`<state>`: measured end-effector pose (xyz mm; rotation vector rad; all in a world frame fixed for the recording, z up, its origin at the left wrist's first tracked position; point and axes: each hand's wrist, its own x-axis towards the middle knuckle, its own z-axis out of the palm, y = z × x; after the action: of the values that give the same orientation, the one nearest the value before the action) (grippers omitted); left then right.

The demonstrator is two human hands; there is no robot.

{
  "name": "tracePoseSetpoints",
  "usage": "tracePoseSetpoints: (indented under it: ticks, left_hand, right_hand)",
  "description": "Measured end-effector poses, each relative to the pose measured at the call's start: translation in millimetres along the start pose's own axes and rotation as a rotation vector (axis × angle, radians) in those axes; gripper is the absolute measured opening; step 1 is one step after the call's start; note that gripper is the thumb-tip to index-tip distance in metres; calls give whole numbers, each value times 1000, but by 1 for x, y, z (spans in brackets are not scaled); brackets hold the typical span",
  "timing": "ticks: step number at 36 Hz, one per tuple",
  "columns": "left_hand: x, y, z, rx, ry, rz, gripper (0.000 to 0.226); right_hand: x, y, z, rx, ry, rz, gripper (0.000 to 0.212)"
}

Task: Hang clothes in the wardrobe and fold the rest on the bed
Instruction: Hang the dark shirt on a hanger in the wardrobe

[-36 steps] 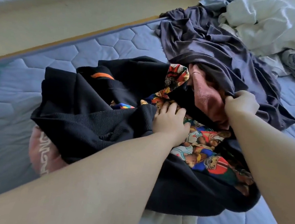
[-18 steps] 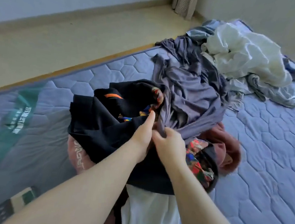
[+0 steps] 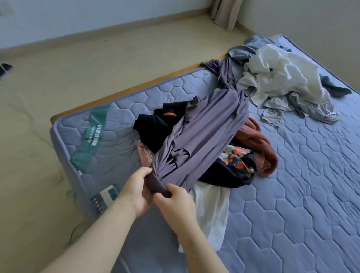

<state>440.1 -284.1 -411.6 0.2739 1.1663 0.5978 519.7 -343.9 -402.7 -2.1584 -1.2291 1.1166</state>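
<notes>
Left hand [image 3: 136, 192], right hand [image 3: 175, 203] gripping purple garment [image 3: 203, 134], quilted mattress [image 3: 300, 190], beige floor [image 3: 45, 124]

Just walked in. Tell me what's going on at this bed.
A person is sorting laundry on a bare lilac quilted mattress. Both the left hand and the right hand grip one bunched end of a long purple jersey garment, which stretches away across a heap of black, rust-red and colourful printed clothes. A second pile of crumpled white and grey clothes lies near the far corner. Nothing looks folded yet.
</notes>
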Motion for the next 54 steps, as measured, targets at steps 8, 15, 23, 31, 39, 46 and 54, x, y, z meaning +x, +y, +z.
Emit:
tracePoseSetpoints:
  ticks: [8,15,23,31,39,46,54]
  left_hand:
    - [-80,-13,-61,-7,104,-38,25]
    - [-128,-45,-101,37,123,-157,40]
    - [-163,-39,-83,8,130,-55,35]
    - [-192,-29,-20,-66,149,339,32]
    - [-213,-38,-10,-28,111,423,26]
    - [-223,-53,-17,-100,83,289,17]
    - [-229,-50,-19,-63,133,310,24]
  right_hand:
    - [-92,-25,40,-55,-92,-90,28]
    - [-158,-3,65,-277,11,-203,33]
    - [-174,-6,44,-249,363,-363,19]
    - [-181,-5,-27,310,272,-266,25]
    - [-181,-1,-67,-59,-26,-286,41]
    - [-183,-4,-70,-331,-191,-220,50]
    - [-189,-4,-70,475,-95,-162,18]
